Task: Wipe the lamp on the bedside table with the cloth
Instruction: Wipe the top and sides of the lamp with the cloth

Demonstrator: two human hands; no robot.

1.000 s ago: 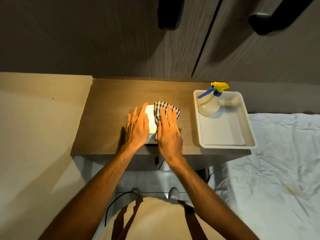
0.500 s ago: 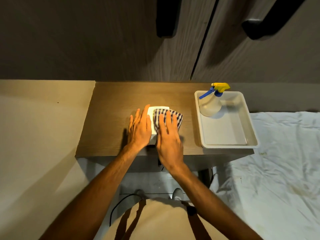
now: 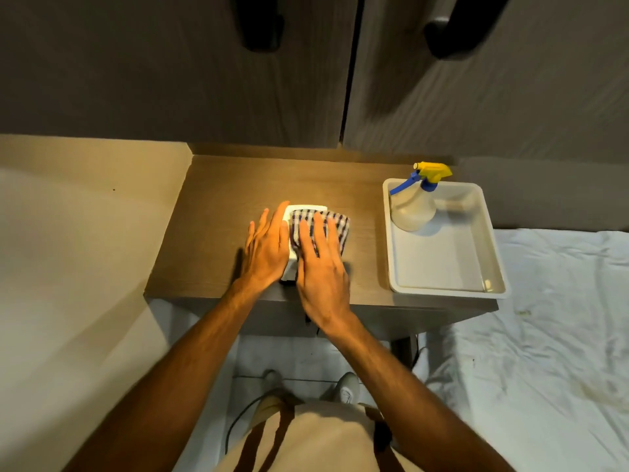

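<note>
A small white glowing lamp (image 3: 292, 212) stands in the middle of the wooden bedside table (image 3: 218, 212). A blue-and-white checked cloth (image 3: 335, 223) lies over its top and right side. My right hand (image 3: 321, 264) presses flat on the cloth, fingers spread and pointing away from me. My left hand (image 3: 267, 248) rests flat against the lamp's left side, fingers straight. Most of the lamp is hidden under both hands and the cloth.
A white tray (image 3: 442, 267) sits on the table's right end, holding a spray bottle (image 3: 413, 206) with a yellow and blue head. Dark cupboard doors (image 3: 238, 80) rise behind the table. A white-sheeted bed (image 3: 551, 352) lies to the right, a beige wall (image 3: 75, 267) to the left.
My right hand with the cloth has slid slightly back toward me over the lamp's top. My left hand stays on the lamp's left side.
</note>
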